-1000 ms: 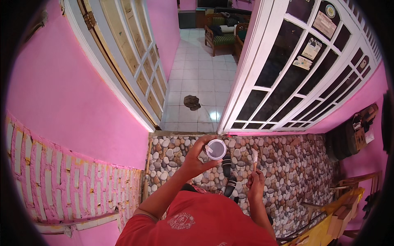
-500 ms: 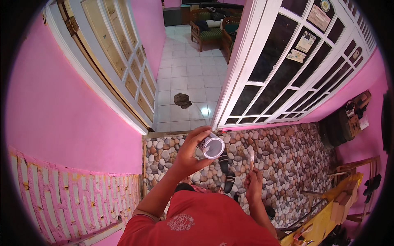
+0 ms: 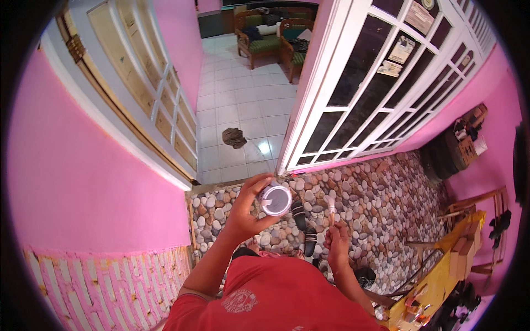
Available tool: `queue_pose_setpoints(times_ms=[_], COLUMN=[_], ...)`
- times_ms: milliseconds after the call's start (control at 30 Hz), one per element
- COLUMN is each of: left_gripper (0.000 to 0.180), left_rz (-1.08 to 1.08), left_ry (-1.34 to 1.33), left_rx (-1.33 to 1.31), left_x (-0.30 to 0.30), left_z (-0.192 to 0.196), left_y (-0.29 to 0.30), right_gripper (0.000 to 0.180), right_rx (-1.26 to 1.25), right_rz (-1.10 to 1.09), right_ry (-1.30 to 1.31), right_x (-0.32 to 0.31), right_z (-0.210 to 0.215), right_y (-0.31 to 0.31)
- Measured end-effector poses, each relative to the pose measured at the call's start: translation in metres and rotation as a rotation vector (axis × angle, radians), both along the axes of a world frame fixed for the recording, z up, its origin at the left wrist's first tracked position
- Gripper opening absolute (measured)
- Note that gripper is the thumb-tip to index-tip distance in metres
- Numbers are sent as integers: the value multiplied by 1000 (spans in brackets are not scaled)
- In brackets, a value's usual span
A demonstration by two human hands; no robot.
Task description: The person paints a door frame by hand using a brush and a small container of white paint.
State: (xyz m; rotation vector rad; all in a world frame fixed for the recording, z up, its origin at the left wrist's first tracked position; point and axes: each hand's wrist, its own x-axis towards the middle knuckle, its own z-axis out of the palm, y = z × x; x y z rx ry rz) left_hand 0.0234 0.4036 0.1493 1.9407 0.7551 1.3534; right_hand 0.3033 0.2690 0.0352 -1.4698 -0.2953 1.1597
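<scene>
My left hand [image 3: 245, 214] is wrapped round the side of a small open paint can [image 3: 276, 201]. Its pale rim faces up, and greyish-white paint shows inside; my fingers cover the can's left side. To the right and a little lower, my right hand [image 3: 338, 241] grips a paintbrush [image 3: 332, 211] by its handle. The brush points upward with whitish bristles at the top, apart from the can. Both hands are in front of my red shirt, above the pebble-patterned floor.
A panelled door [image 3: 146, 71] stands open at the left, a white-framed window [image 3: 359, 116] at the right. A brown cloth [image 3: 234, 138] lies on white tiles beyond the threshold. Black sandals [image 3: 298, 215] are below my hands. A yellow-covered bench [image 3: 422, 289] with boxes stands at the lower right.
The whole view has shifted a little, with the doorway and room now further left. The can has turned slightly, so more of its inside shows. Both hands keep their holds.
</scene>
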Motion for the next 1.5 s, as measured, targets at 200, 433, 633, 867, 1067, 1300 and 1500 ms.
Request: queue_pose_setpoints(times_ms=[200, 433, 633, 867, 1067, 1300, 1500], left_gripper=[75, 73, 75, 78, 76, 72, 71], left_rz=[-59, -91, -144, -107, -99, -4, 85], left_ry=[30, -54, -80, -146, -113, -73, -153], left_rx=[-364, -520, -531, -545, -550, -536, -596], left_x=[-25, -49, -56, -63, -84, -114, -135], left_z=[-49, -89, -97, -93, -99, -95, -103], left_y=[-10, -23, -16, -12, -11, 9, 35], right_gripper=[23, 27, 29, 30, 28, 27, 25], right_rx=[16, -71, -40, -46, -8, -40, -61], right_rz=[-34, -8, -18, 9, 3, 68, 160], right_ry=[40, -32, 37, -7, 69, 93, 66], right_x=[-28, -64, -81, -89, -103, -128, -139], right_z=[-3, -6, -8, 0, -8, -20, -30], right_y=[8, 11, 14, 29, 50, 72, 137])
